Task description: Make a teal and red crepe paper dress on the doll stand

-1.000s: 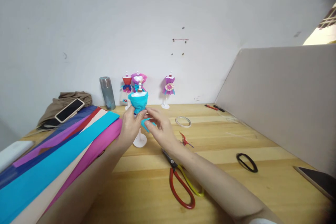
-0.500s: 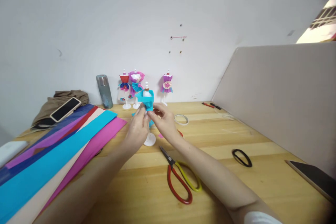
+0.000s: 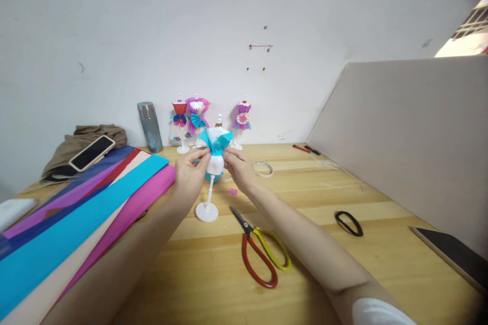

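Observation:
A small white mannequin (image 3: 215, 165) on a round-based stand, tilted slightly, is between my hands at the middle of the table. Blue crepe paper (image 3: 216, 143) wraps its chest, flaring at the top and gathered at the waist. My left hand (image 3: 190, 170) pinches the paper at the waist's left side. On the right side my right hand (image 3: 238, 166) pinches it too, fingers closed. Red-and-yellow scissors (image 3: 248, 229) lie partly open in front of the right forearm. Behind stand several dressed mannequins, one with a red top (image 3: 180, 111) and one in purple (image 3: 243, 114).
Coloured paper strips (image 3: 87, 218) cover the left side, with a phone (image 3: 92, 153) and brown cloth (image 3: 101, 134) behind. A flask (image 3: 150, 127) stands near the wall. A tape roll (image 3: 263, 168), black band (image 3: 348, 223) and dark tablet (image 3: 453, 254) lie rightward.
The mannequin's hips and stand are now more exposed, and its base has shifted left. My hands have moved apart to either side of the waist, and the blue paper has spread into a flared shape.

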A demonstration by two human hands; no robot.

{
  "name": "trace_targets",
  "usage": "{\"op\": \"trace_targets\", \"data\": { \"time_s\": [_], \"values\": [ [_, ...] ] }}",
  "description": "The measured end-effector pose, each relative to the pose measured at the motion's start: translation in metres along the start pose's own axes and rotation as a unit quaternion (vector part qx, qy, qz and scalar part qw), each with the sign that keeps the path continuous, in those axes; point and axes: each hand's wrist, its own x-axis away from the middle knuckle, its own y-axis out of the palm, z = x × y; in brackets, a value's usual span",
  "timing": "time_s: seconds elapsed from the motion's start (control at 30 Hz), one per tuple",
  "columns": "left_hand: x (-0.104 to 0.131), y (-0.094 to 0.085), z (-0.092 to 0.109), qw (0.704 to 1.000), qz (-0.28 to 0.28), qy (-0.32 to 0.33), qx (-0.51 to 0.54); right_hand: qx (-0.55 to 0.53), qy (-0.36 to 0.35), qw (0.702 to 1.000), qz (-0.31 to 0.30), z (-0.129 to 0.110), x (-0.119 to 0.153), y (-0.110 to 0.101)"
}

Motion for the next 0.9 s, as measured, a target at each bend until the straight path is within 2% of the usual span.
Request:
{"op": "trace_targets", "data": {
  "time_s": [0.1,0.23,0.33,0.5,0.63,0.83,0.9],
  "values": [
    [-0.003,-0.002,0.001,0.998,0.022,-0.057,0.022,0.013,0.009,1.000,-0.009,0.002,0.002,0.002],
    [-0.004,-0.003,0.005,0.996,0.028,-0.077,0.047,0.010,0.006,1.000,-0.016,0.003,0.002,0.003],
    [-0.004,-0.003,0.008,0.989,0.022,-0.115,0.090,-0.013,0.013,1.000,-0.014,0.003,0.003,0.004],
    [-0.004,-0.004,0.009,0.975,-0.018,-0.181,0.125,-0.024,0.031,0.999,-0.003,-0.002,0.004,0.007],
    [-0.005,-0.006,0.011,0.974,-0.047,-0.187,0.120,-0.028,0.044,0.998,-0.018,-0.006,0.004,0.008],
    [-0.006,-0.005,0.013,0.969,-0.122,-0.185,0.111,0.009,0.055,0.998,-0.032,-0.010,0.003,0.006],
    [-0.006,-0.005,0.012,0.968,-0.129,-0.185,0.107,0.019,0.049,0.998,-0.029,-0.012,0.004,0.007]
  ]
}}
